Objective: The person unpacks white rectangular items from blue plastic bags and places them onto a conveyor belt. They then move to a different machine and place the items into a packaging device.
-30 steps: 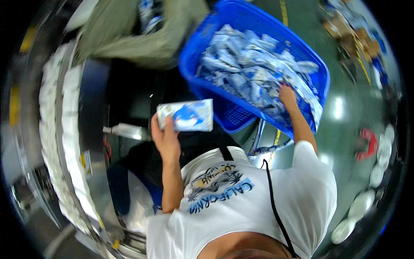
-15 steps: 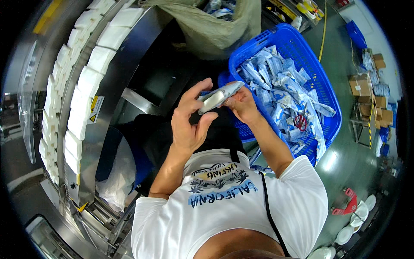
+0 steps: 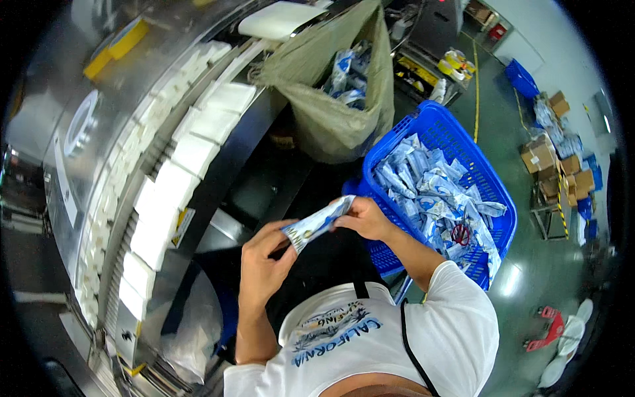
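Note:
A slim blue-and-white printed film packet (image 3: 317, 223) is stretched slantwise between my hands, above my dark lap. The thumb and fingers of my left hand (image 3: 266, 259) close on its lower left end. My right hand (image 3: 365, 218) pinches the upper right end. Whether anything is inside the packet cannot be made out. Just right of my right hand stands a blue plastic basket (image 3: 501, 198), heaped with similar crumpled blue-and-white packets (image 3: 430, 188). Red-handled scissors (image 3: 461, 233) lie on that heap.
Along my left curves a metal conveyor (image 3: 122, 264) carrying rows of white folded pads (image 3: 177, 173). A beige woven sack (image 3: 331, 132) with more packets stands ahead. A clear plastic bag (image 3: 195, 331) hangs at lower left. Cardboard boxes (image 3: 539, 153) and a red metal piece (image 3: 548, 331) are off right.
The view has tilted, so the scene sits lower. My left hand, apart-fingered around the packet before, now pinches its end. The packet has turned and shows its printed side.

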The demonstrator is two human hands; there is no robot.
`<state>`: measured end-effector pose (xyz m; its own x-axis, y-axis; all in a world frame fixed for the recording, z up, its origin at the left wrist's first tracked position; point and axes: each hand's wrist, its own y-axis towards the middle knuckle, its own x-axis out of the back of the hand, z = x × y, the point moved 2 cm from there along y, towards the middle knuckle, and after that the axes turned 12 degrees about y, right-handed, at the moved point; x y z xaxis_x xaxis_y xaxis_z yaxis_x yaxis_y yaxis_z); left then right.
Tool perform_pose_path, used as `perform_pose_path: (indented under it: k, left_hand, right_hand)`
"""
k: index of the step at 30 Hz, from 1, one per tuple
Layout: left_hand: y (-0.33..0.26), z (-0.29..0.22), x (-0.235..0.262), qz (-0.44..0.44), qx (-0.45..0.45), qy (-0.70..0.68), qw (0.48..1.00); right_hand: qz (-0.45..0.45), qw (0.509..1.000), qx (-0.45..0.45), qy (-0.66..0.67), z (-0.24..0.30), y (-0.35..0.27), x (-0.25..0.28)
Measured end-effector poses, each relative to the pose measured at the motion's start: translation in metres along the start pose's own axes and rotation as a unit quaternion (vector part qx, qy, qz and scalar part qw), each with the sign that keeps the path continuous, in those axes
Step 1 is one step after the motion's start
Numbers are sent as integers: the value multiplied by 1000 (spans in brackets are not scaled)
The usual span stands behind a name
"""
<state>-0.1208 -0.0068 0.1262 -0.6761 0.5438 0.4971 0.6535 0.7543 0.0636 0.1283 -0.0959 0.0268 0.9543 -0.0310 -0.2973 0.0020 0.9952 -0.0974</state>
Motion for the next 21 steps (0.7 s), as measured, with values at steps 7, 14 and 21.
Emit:
perform_pose_path:
  k: [7,14,21]
  left_hand:
    - [3,61,-39,-85,60,-293,950]
    - [5,80,-12,-202,142,-407,879]
    - [6,56,-13,-198,104,-475,851]
  right_hand:
    - [50,963,24,-265,51,1,17]
    - [-248,900,122,-337,171,59,157]
    - [-274,642,206,-686,187,164,194]
